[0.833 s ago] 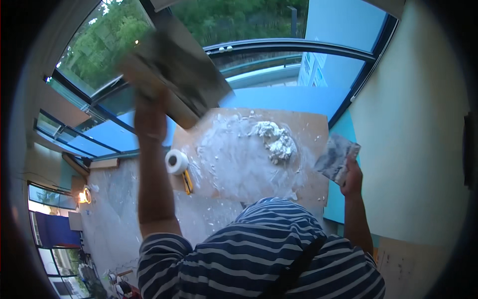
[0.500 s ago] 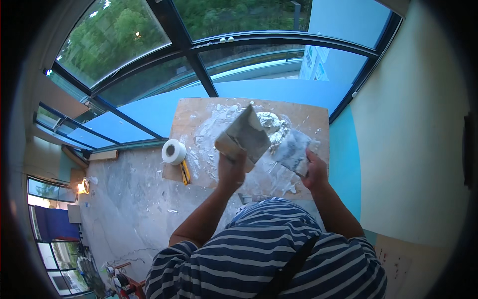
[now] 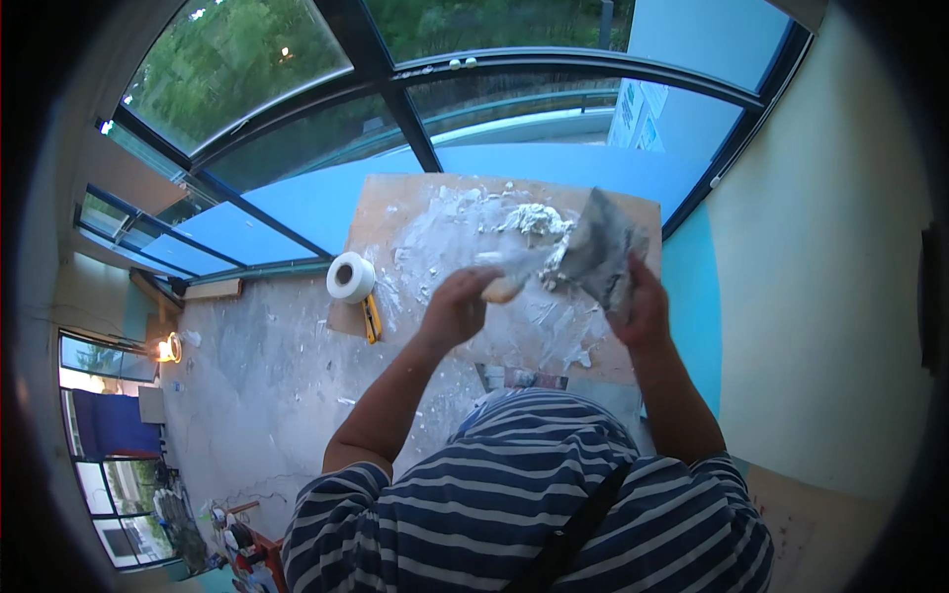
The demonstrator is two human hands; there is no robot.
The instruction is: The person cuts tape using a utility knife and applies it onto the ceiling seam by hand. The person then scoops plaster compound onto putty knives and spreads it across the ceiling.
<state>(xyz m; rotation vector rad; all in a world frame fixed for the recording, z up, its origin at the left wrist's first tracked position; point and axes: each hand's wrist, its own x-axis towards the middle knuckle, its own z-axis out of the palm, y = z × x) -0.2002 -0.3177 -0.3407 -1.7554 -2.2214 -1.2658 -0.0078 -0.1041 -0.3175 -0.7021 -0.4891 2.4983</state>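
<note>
My left hand (image 3: 460, 306) is closed round the wooden handle of a putty knife (image 3: 501, 290). Its blade, turned nearly edge-on and blurred, points right over the board. In my right hand (image 3: 645, 304) is a broad grey putty blade (image 3: 596, 252), smeared with white and held tilted up, fingers along its right edge. The two tools are close together, and I cannot tell whether they touch. Beneath and beyond them, a heap of white putty (image 3: 539, 219) lies on a wooden board (image 3: 390, 203) streaked with the same white stuff.
A roll of white tape (image 3: 350, 278) and a yellow utility knife (image 3: 372, 318) sit at the board's left edge. Dark-framed windows (image 3: 400, 109) rise behind it. A pale wall (image 3: 820, 277) stands at the right. Grey floor (image 3: 267, 366) stretches left, with a lit lamp (image 3: 170, 347) farther off.
The left putty knife has turned from showing its broad face to nearly edge-on and come lower. My right hand has raised its blade and tipped it upright.
</note>
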